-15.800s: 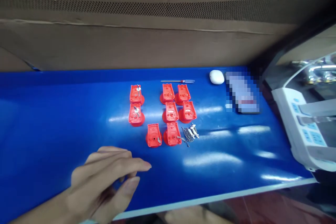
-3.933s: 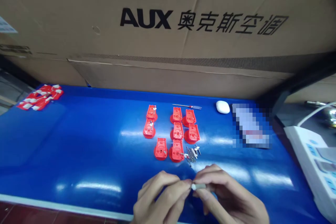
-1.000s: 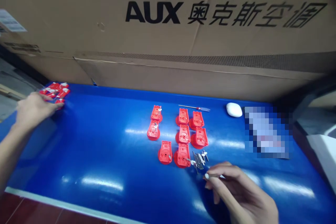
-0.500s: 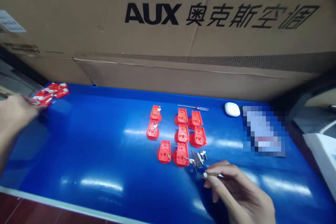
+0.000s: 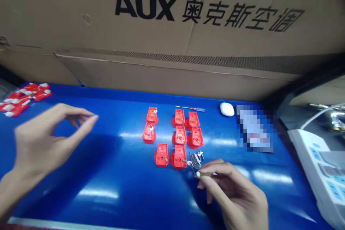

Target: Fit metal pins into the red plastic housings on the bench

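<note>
My right hand (image 5: 234, 190) is at the lower right. Its thumb and forefinger pinch a small piece with a round white end (image 5: 198, 174). Beside those fingertips lies a pile of thin metal pins and white bits (image 5: 195, 159). Just left of the pile sits a red plastic housing (image 5: 179, 157) with a flared base, among several others like it. My left hand (image 5: 51, 138), slightly smeared, hovers over the left of the table. Its thumb and forefinger tips meet, and nothing shows between them. Beyond it rests a group of red and white pieces (image 5: 25, 99).
A screwdriver (image 5: 190, 108) lies behind the red housings on the blue table (image 5: 115, 161). Toward the right are a white rounded case (image 5: 227, 109), a blurred-out flat item (image 5: 253, 129) and a white power strip (image 5: 309, 158). A large cardboard box (image 5: 151, 39) stands along the back.
My left hand has come away from the red and white pieces, moving right over the table. The right hand keeps its pinch. The whole view has shifted a little to the right.
</note>
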The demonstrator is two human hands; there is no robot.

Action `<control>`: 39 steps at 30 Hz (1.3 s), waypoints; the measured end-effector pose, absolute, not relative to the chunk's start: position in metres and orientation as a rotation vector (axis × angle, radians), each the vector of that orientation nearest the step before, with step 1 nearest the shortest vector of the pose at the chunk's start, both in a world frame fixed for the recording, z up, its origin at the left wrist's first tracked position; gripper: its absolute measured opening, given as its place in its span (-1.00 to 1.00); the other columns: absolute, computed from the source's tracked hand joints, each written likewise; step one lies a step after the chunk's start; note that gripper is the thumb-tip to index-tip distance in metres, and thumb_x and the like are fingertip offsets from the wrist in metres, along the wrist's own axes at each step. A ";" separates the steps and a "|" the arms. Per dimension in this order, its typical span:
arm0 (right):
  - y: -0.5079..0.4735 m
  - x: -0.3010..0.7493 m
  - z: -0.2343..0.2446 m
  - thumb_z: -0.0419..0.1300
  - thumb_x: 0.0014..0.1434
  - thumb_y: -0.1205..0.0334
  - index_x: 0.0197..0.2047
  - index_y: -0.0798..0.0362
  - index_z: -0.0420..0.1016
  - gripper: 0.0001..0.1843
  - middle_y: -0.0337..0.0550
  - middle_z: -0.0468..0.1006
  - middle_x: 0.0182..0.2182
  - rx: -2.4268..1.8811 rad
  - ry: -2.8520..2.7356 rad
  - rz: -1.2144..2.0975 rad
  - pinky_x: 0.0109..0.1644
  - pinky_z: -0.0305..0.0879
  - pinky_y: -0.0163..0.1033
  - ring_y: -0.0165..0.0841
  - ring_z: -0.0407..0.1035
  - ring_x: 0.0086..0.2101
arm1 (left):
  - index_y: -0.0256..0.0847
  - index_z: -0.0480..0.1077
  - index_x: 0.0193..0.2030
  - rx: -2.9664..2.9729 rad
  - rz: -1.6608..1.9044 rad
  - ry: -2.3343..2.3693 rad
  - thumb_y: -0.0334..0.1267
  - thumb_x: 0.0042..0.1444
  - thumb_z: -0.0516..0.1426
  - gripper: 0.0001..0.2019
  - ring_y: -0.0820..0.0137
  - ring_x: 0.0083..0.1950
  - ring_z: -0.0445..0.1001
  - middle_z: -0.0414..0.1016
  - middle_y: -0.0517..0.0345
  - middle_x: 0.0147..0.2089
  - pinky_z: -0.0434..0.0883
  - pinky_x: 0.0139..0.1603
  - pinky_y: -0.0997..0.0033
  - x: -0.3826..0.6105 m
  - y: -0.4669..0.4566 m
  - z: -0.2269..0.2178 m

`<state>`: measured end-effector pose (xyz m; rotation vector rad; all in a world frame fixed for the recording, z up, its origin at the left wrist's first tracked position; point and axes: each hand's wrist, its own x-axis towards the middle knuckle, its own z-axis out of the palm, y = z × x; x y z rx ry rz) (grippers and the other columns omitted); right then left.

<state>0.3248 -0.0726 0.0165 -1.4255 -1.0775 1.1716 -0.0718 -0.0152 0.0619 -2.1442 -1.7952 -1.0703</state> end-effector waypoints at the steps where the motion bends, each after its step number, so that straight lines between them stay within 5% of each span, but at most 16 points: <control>1: -0.073 0.323 0.020 0.50 0.25 -0.08 -0.22 -0.05 0.73 -0.73 -0.14 0.65 -0.25 -1.426 -1.078 1.150 -0.46 0.39 -0.34 -0.38 0.53 -0.40 | -0.08 0.65 -0.03 -2.268 -1.049 -1.728 -0.23 0.29 0.43 -0.85 0.39 -0.18 0.60 0.65 0.27 -0.11 0.50 -0.07 0.35 -0.048 -0.026 0.059; 8: -0.068 0.323 0.031 0.46 0.32 0.10 -0.26 -0.04 0.71 -0.85 -0.10 0.65 -0.30 -1.314 -1.293 0.885 -0.40 0.37 -0.28 -0.32 0.51 -0.34 | -0.03 0.58 0.26 -2.728 -1.149 -1.551 -0.19 0.36 0.41 -0.63 0.37 -0.17 0.61 0.61 0.07 0.02 0.59 -0.21 0.40 0.050 -0.055 0.032; 12: -0.064 0.319 0.031 0.42 0.38 0.23 -0.17 -0.10 0.71 -0.96 -0.16 0.64 -0.29 -1.219 -1.480 0.739 -0.38 0.34 -0.27 -0.32 0.51 -0.29 | 0.00 0.62 0.21 -2.819 -1.366 -1.627 -0.29 0.38 0.38 -0.70 0.42 -0.26 0.54 0.52 0.13 -0.08 0.55 -0.30 0.42 0.063 -0.045 0.014; 20: -0.057 0.294 0.016 0.42 0.37 0.36 0.06 -0.15 0.72 -0.74 -0.22 0.46 -0.36 -1.177 -1.838 0.207 -0.29 0.30 -0.22 -0.32 0.30 -0.32 | 0.02 0.69 0.17 -2.869 -1.554 -1.656 -0.36 0.43 0.32 -0.74 0.44 -0.24 0.55 0.55 0.12 -0.02 0.54 -0.25 0.42 0.070 -0.038 0.000; 39: -0.049 0.293 0.009 0.41 0.39 0.32 0.08 -0.15 0.71 -0.76 -0.22 0.44 -0.40 -1.207 -1.985 0.070 -0.31 0.24 -0.24 -0.31 0.25 -0.33 | 0.01 0.70 0.17 -2.962 -1.630 -1.636 -0.38 0.47 0.27 -0.73 0.34 -0.11 0.67 0.66 0.07 -0.02 0.62 -0.15 0.38 0.072 -0.037 0.001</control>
